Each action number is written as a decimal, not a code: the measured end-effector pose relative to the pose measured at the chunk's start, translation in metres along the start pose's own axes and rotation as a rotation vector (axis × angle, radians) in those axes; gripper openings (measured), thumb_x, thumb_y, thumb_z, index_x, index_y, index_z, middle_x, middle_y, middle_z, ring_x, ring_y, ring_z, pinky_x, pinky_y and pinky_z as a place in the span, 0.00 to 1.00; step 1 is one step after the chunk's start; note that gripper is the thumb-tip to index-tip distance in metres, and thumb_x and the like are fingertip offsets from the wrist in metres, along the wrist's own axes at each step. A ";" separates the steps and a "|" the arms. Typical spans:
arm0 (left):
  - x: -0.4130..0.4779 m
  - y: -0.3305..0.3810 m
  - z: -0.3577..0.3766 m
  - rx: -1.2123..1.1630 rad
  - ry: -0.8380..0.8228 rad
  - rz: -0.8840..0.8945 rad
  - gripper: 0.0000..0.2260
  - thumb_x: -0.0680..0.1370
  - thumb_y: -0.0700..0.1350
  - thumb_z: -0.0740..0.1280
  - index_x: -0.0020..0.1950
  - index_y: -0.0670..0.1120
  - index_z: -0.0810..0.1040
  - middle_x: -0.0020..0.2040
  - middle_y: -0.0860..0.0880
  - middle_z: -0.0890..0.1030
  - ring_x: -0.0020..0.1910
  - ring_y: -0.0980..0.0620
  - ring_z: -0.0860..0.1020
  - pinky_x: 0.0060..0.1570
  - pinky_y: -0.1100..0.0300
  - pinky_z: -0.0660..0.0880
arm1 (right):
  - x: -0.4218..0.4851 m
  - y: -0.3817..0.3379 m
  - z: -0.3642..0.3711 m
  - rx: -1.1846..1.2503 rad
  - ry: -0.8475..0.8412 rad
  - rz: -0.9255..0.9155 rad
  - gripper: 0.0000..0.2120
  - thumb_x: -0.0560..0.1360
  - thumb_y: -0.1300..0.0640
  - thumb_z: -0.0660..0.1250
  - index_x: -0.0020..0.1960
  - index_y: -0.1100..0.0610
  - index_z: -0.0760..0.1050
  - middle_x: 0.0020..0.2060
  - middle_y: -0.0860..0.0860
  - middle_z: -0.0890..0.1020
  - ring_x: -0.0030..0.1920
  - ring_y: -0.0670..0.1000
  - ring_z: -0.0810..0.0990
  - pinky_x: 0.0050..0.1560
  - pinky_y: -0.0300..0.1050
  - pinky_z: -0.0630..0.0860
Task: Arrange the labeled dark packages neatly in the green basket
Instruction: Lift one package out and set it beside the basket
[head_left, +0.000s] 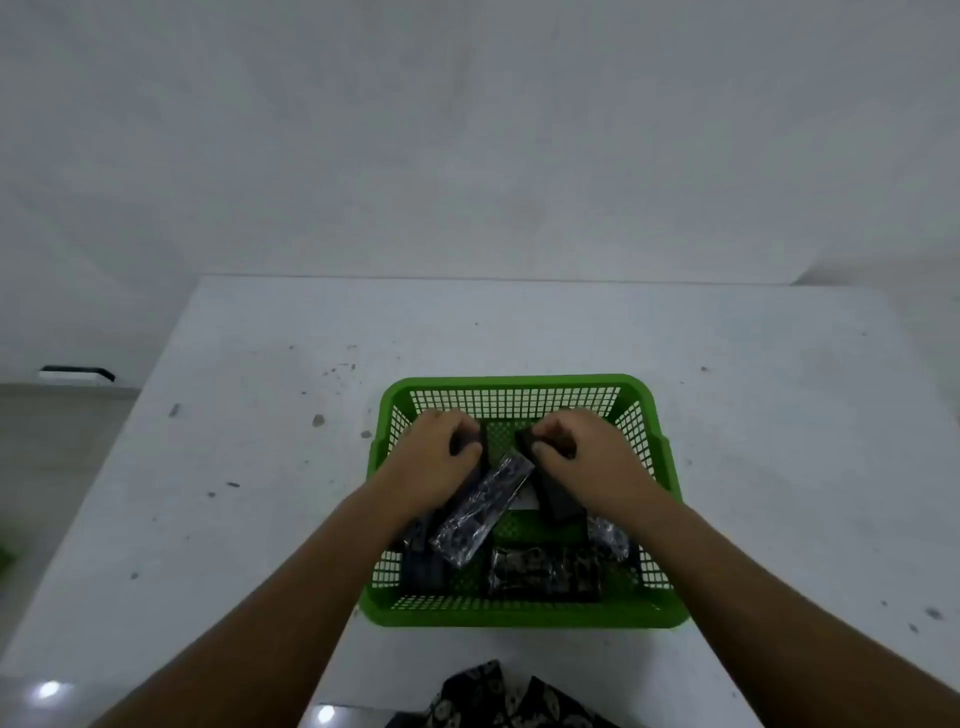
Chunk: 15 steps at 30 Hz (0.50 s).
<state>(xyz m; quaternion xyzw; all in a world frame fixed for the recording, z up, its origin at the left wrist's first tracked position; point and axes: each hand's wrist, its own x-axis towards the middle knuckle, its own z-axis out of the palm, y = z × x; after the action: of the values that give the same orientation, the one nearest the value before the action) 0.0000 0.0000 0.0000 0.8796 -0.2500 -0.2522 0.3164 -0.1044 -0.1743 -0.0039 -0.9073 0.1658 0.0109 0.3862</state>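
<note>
While both my arms reach into the green basket (524, 616), my left hand (434, 457) curls closed around the far end of a dark package (470, 441) near the basket's far-left corner, and my right hand (576, 452) pinches shut on the far end of another dark package (556, 501) toward the basket's far-right side. Between my two hands a glossy wrapped package (483, 506) lies diagonally, one end propped higher than the other. Against the basket's near wall a patterned package (545, 571) lies flat, another dark one (423, 566) sits in the near-left corner, and a shiny one (608, 538) shows just beside my right forearm. The basket itself rests on the white tabletop (234, 467), whose surface is speckled with small dark marks.

Judging by their look, these packages are light and fairly stiff blocks, but the clear film looks slippery, so I would grip each across its short ends or narrow sides rather than by the flat glossy face.
</note>
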 end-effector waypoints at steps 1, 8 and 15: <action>0.000 -0.006 0.002 0.059 0.000 -0.034 0.14 0.77 0.48 0.65 0.62 0.48 0.75 0.62 0.47 0.72 0.62 0.47 0.71 0.62 0.53 0.70 | 0.000 0.003 0.006 -0.011 -0.026 0.030 0.08 0.75 0.53 0.66 0.53 0.53 0.77 0.48 0.49 0.76 0.48 0.47 0.74 0.48 0.38 0.68; -0.002 -0.045 0.029 0.429 -0.095 -0.040 0.23 0.78 0.56 0.59 0.73 0.54 0.62 0.79 0.43 0.46 0.77 0.38 0.41 0.74 0.42 0.47 | -0.003 0.024 0.035 -0.181 -0.127 0.254 0.09 0.76 0.53 0.64 0.55 0.54 0.75 0.53 0.54 0.76 0.53 0.54 0.76 0.53 0.47 0.73; 0.000 -0.066 0.048 0.504 -0.188 -0.004 0.30 0.75 0.66 0.56 0.75 0.56 0.58 0.78 0.46 0.36 0.75 0.38 0.32 0.73 0.41 0.39 | -0.004 0.025 0.057 -0.321 -0.161 0.367 0.16 0.76 0.51 0.65 0.61 0.56 0.69 0.60 0.56 0.70 0.58 0.59 0.73 0.55 0.54 0.75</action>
<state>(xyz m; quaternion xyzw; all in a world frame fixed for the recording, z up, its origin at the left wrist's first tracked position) -0.0102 0.0243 -0.0772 0.9039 -0.3316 -0.2629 0.0623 -0.1098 -0.1489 -0.0606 -0.9080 0.2926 0.1792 0.2405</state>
